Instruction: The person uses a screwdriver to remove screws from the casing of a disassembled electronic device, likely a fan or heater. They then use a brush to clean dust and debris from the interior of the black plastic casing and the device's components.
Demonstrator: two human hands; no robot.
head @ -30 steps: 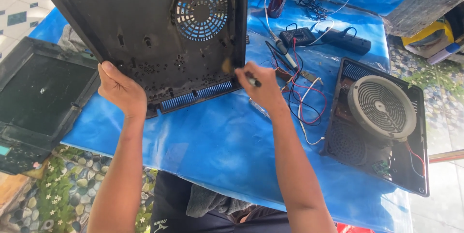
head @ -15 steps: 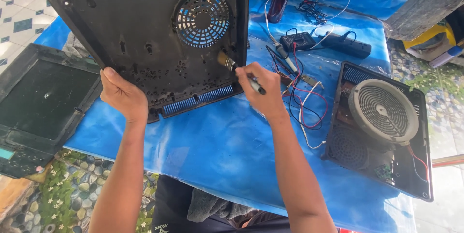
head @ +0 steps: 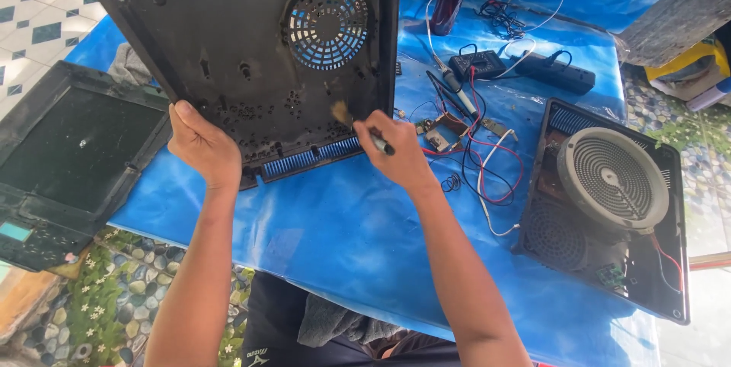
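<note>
A black plastic cooker base shell (head: 228, 55) with a round fan grille (head: 327, 24) stands tilted up on the blue-covered table (head: 335, 237). My left hand (head: 202, 146) grips its lower left edge. My right hand (head: 396, 150) holds a small brush (head: 358, 125); its tan bristles touch the shell's inner face just above the blue-lit vent slots (head: 312, 157).
A black glass cooktop panel (head: 68, 154) lies at the left edge. An opened cooker with a coil (head: 613, 177) sits at the right. Loose wires and a small circuit board (head: 457, 131), a power strip (head: 548, 70) and a dark bottle (head: 451, 1) lie behind.
My right hand has drawn the brush leftward and down across the shell's inner face. The view has shifted slightly; my left hand keeps its hold.
</note>
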